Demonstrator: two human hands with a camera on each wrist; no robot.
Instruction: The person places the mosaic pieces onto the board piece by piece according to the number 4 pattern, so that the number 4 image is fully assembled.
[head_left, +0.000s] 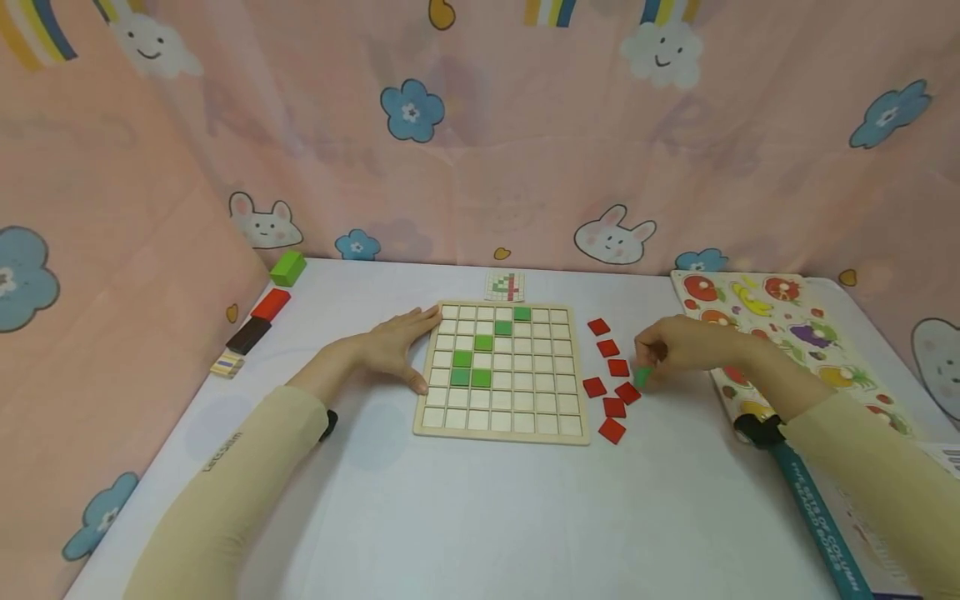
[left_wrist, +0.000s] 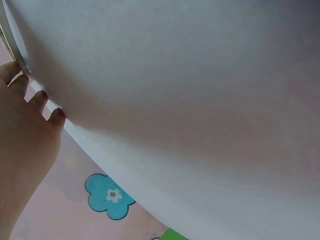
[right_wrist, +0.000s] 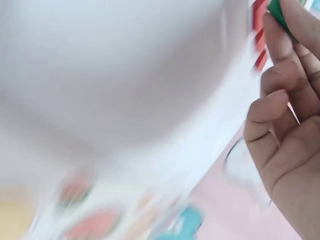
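A wooden grid board point(head_left: 501, 438) lies flat on the white table in the head view. Several green square tiles point(head_left: 482, 378) fill a slanting line of its cells, with two side by side at the lower end. My left hand point(head_left: 392, 343) rests at the board's left edge, fingers spread, thumb and fingertips right at the rim. To the right of the board, my right hand point(head_left: 686, 343) pinches a green tile point(head_left: 642, 377) between thumb and forefinger; the right wrist view shows its remaining fingers curled. Loose red tiles point(head_left: 612, 431) lie scattered between that hand and the board.
A small pattern card point(head_left: 505, 287) lies behind the board. Along the left table edge are a green block point(head_left: 288, 268), a red block point(head_left: 271, 304), a black block point(head_left: 248, 335) and a striped piece point(head_left: 227, 364). At right lie a fruit puzzle board point(head_left: 795, 333) and a teal-edged box point(head_left: 821, 521).
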